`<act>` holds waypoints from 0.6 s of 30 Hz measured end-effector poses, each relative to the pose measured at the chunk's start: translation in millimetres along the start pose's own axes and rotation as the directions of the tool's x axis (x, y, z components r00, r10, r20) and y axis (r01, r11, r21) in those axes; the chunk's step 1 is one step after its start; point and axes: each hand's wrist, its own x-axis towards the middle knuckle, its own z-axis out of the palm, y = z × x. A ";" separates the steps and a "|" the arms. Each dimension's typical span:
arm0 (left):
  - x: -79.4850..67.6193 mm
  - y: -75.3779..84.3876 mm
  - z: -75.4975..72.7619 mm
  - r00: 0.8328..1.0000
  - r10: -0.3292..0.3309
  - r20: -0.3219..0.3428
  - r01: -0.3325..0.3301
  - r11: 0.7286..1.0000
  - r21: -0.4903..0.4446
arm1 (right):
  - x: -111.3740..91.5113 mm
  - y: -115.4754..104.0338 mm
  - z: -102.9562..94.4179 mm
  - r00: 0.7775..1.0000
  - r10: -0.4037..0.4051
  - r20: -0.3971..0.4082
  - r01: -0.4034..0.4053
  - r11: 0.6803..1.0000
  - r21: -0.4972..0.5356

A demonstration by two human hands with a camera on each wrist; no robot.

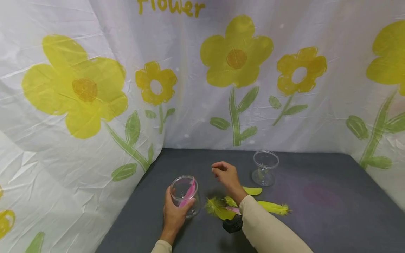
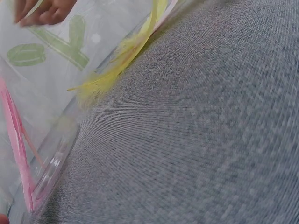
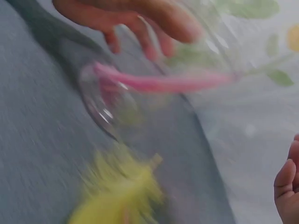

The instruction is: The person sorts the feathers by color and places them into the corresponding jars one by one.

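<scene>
My left hand [image 1: 175,215] grips a clear cup [image 1: 195,208] from the side, its thumb along the near wall. A pink feather [image 1: 188,193] leans inside, its tip near the rim. Over the table to the right of the cup, my right hand [image 1: 228,176] is raised with loosely bent fingers and nothing visible in them. Below it lie yellow-green feathers [image 1: 218,208] and a pink feather [image 1: 233,209], partly hidden by the right sleeve. The right wrist view, blurred, shows the left hand [image 3: 135,16] at the cup and a yellow feather [image 3: 121,191] nearby.
A clear footed cup [image 1: 265,165] stands at the back of the dark grey table [image 1: 303,225]. More yellow feathers [image 1: 273,207] lie right of the right forearm. A black object [image 1: 232,224] shows beside that sleeve. A flower-printed curtain [image 1: 190,116] hangs behind.
</scene>
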 end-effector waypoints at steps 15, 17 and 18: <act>-0.1 -1.1 0.1 1.000 0.000 -0.005 0.000 1.000 -0.005 | -12.0 -16.9 -83.7 0.979 0.009 -0.206 0.003 0.998 0.059; 0.1 -1.8 0.2 1.000 0.003 -0.007 -0.003 1.000 -0.007 | -17.9 -17.3 -91.2 0.977 0.000 -0.215 0.013 0.998 0.058; 0.2 -2.2 0.4 1.000 0.003 -0.006 -0.003 1.000 -0.010 | -21.4 -17.4 -94.2 0.975 -0.005 -0.221 0.018 0.998 0.061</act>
